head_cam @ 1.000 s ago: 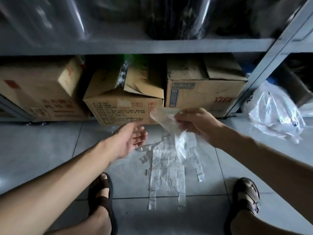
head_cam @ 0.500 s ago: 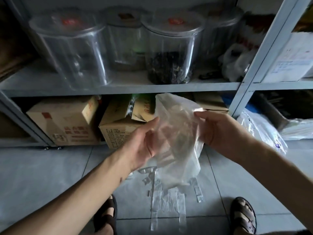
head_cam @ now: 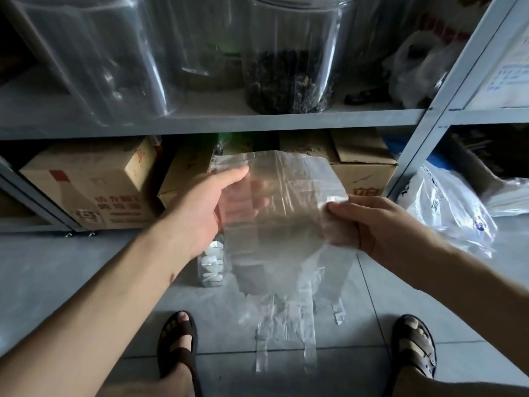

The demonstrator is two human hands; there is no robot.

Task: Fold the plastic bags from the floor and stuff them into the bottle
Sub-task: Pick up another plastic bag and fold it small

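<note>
I hold a clear plastic bag (head_cam: 283, 213) spread out in front of me at chest height. My left hand (head_cam: 211, 207) pinches its upper left corner, thumb on the near side and fingers behind the film. My right hand (head_cam: 369, 222) grips its right edge with curled fingers. Below, more clear bags (head_cam: 286, 328) lie flat on the grey floor between my feet. A clear bottle (head_cam: 210, 265) with white folded bags inside stands on the floor, partly hidden behind my left wrist.
A metal shelf (head_cam: 229, 121) stands ahead with large clear jars (head_cam: 286, 53) on it and cardboard boxes (head_cam: 86, 190) beneath. A white printed bag (head_cam: 446, 207) lies on the floor at the right. My sandalled feet (head_cam: 179, 345) flank the bags on the floor.
The bag went from hanging in my right hand alone to being spread between both hands. My left hand took hold of its left corner and the view tilted up, then down.
</note>
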